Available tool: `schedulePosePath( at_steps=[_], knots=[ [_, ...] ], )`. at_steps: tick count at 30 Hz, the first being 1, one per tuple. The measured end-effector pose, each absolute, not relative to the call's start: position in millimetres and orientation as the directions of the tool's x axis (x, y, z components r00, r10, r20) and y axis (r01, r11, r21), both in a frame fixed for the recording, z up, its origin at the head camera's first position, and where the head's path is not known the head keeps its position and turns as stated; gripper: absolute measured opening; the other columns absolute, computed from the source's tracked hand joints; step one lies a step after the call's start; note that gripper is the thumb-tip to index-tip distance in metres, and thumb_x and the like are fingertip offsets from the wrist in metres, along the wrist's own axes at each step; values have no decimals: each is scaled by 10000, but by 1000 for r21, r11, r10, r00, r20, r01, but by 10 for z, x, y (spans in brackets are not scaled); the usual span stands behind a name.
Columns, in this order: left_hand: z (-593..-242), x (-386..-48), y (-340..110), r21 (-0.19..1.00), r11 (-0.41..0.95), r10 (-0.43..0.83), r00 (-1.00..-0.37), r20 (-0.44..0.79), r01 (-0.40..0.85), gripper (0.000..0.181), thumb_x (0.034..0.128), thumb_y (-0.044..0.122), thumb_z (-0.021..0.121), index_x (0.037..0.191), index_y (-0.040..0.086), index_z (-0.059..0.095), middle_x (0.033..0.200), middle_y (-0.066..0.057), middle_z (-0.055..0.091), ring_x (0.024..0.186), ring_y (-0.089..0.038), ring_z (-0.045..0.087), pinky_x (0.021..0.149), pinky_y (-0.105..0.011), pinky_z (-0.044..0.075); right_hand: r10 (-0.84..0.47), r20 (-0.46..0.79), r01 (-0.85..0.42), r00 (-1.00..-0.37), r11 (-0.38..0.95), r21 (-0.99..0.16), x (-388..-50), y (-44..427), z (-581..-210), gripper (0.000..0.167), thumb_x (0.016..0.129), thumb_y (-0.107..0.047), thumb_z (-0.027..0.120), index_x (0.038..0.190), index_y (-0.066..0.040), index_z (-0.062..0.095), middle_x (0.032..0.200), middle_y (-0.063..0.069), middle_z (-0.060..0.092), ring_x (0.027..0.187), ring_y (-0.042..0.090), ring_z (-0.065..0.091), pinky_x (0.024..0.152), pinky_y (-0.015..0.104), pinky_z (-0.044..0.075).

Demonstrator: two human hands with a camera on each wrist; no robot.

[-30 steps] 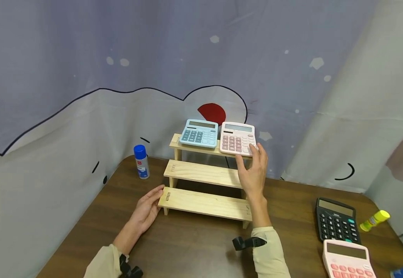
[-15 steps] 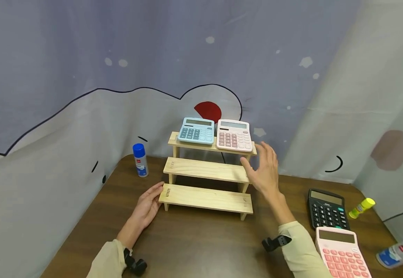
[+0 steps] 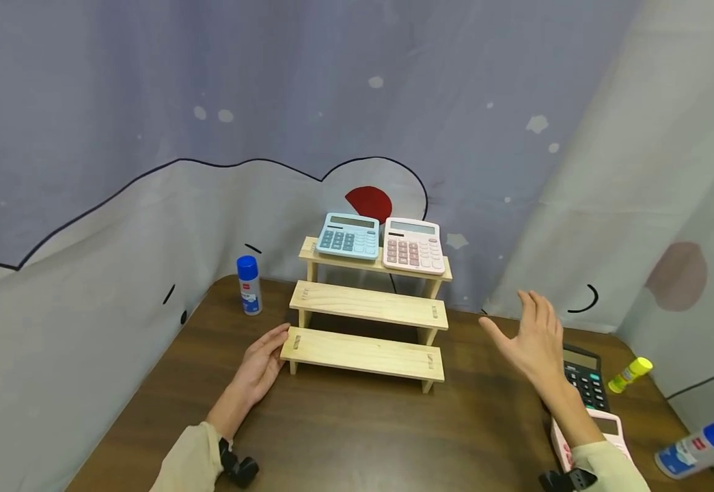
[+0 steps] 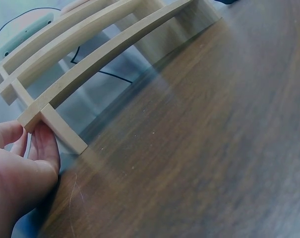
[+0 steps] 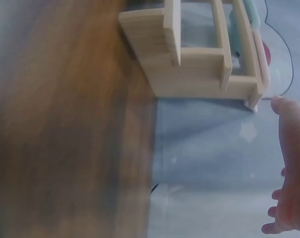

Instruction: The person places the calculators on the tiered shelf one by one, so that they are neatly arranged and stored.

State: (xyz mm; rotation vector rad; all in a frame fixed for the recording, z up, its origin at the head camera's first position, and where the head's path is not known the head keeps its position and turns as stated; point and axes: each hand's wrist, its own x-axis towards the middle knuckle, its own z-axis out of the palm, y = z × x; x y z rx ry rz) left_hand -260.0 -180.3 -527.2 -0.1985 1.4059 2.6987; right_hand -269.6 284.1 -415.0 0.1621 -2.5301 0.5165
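A three-tier wooden display stand (image 3: 363,352) stands on the table in the head view. On its top tier a light blue calculator (image 3: 348,237) and a white calculator with pinkish keys (image 3: 414,246) sit side by side. My left hand (image 3: 258,365) holds the left end of the lowest tier; in the left wrist view the thumb and fingers (image 4: 45,148) pinch that board's corner. Raised in the air right of the stand, my right hand (image 3: 535,345) has its fingers spread and carries nothing. Behind it are a black calculator (image 3: 592,388) and a pink calculator (image 3: 610,427), both partly hidden by the arm.
Beside the black calculator lies a yellow glue stick (image 3: 630,374). One blue-capped bottle (image 3: 249,285) stands left of the stand; another blue-capped bottle (image 3: 697,449) lies tilted at the lower right. A patterned curtain (image 3: 209,205) hangs behind the wooden table (image 3: 357,437).
My right hand has left the white calculator on the top tier and moved right and down toward the black and pink calculators. The left hand stays on the stand.
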Motion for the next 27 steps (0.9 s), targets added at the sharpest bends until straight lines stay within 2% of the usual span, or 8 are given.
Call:
schedulePosePath(
  at_steps=[7, 17, 23, 27],
  knots=[
    [-5276, -2600, -1821, 811, -569, 6, -987, -161, -136, 511, 1062, 107, 452, 1538, -8, 307, 1610, -153, 281, 1084, 15, 589, 936, -185, 460, 67, 486, -127, -871, 926, -355, -2463, 3026, -4375, 1009, 848, -631, 660, 1519, 21, 282, 1505, 315, 308, 1401, 529, 230, 1080, 706, 190],
    [-5297, -2590, -1765, 820, -553, 17, -986, -166, -147, 537, 1056, 132, 473, 1544, -4, 294, 1592, -138, 314, 1113, 9, 570, 953, -197, 431, 223, 341, 94, -913, 930, -357, -2059, 3332, -4562, 1165, 818, -724, 625, 1560, 42, 153, 1523, 382, 213, 1377, 589, 192, 1049, 738, 172],
    [-5302, -2600, -1777, 809, -571, -9, -984, -180, -143, 515, 1046, 115, 497, 1522, -7, 344, 1447, -73, 479, 1095, -16, 600, 922, -203, 472, 361, 159, 290, -919, 891, -349, -1886, 3524, -4681, 1297, 786, -798, 586, 1548, 104, 48, 1524, 447, 88, 1377, 617, 131, 1041, 756, 163],
    [-5291, -2604, -1789, 811, -566, -5, -984, -179, -145, 522, 1046, 118, 498, 1526, -6, 336, 1399, -42, 504, 1095, -14, 597, 927, -201, 471, 431, 31, 400, -902, 860, -317, -1801, 3623, -4774, 1388, 744, -860, 560, 1542, 107, -34, 1513, 475, 39, 1385, 624, 78, 1018, 782, 156]
  ],
)
